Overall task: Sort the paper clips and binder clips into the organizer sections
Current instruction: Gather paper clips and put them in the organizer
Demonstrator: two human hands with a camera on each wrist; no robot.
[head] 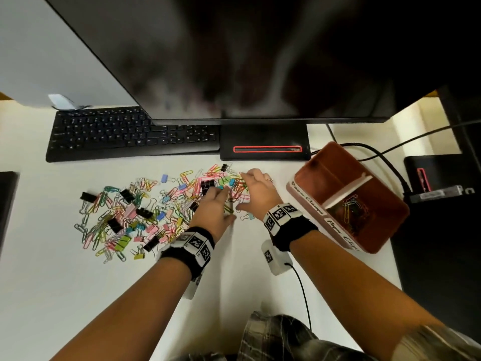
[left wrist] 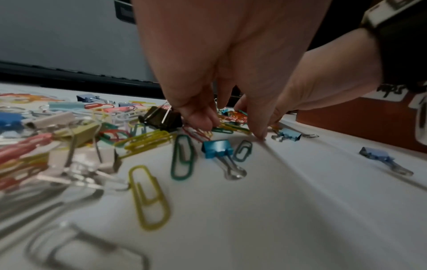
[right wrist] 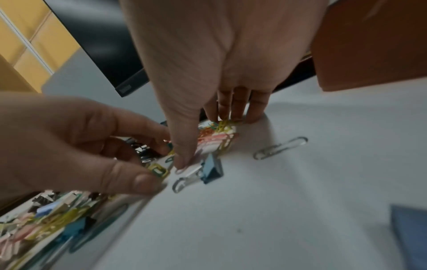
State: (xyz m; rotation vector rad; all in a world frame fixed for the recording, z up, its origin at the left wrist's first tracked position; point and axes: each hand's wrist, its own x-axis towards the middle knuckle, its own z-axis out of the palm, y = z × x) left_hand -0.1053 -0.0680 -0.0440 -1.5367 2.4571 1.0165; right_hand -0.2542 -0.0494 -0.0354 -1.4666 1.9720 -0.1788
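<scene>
A pile of coloured paper clips and binder clips (head: 135,209) is spread over the white desk. At its right end, my left hand (head: 228,203) has its curved fingers on loose paper clips (left wrist: 201,131) and its thumb tip on the desk beside a black binder clip (left wrist: 161,118). My right hand (head: 243,191) stands over a small cluster of paper clips (right wrist: 215,138), straight fingers at the far side, thumb at the near side next to a light blue binder clip (right wrist: 212,169). The red-brown organizer (head: 390,220) sits to the right; its near section holds paper clips (head: 351,207).
A black keyboard (head: 130,134) and the monitor base (head: 265,142) lie just behind the pile, under the big monitor (head: 260,61). Cables (head: 377,157) run behind the organizer to a black device (head: 437,178). Bare desk (head: 78,295) lies in front of the pile.
</scene>
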